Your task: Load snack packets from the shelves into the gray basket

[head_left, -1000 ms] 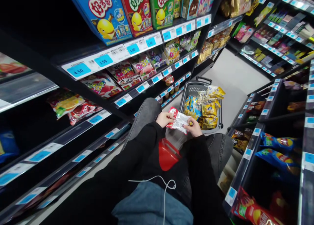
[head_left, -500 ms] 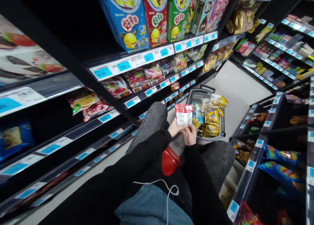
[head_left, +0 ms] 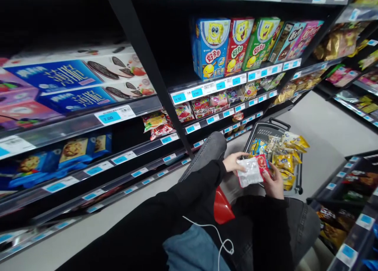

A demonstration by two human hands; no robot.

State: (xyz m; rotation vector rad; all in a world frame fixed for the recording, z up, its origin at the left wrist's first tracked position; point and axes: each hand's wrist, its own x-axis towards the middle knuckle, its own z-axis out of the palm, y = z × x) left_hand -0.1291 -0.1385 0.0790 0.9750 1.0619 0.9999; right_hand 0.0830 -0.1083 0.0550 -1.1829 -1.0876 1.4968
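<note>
Between my two hands is a small red and white snack packet, its pale printed side facing up and its red end to the right. My left hand grips the packet's left end, thumb on top. On the red right end my right hand is closed, with its fingers partly hidden behind the packet. Just beyond stands a grey shopping basket holding several yellow, white and blue snack bags. The packet is above the basket's near edge, over my lap.
A shelf rack on the left carries blue cookie boxes, cartoon snack boxes and bagged sweets. Another rack with snack bags stands close on the right. A red object lies between my knees. Pale floor stretches beyond the basket.
The packet has turned from upright to lying sideways, its red end now pointing right. My right hand has moved to that end. The view has swung left, showing more of the left shelves.
</note>
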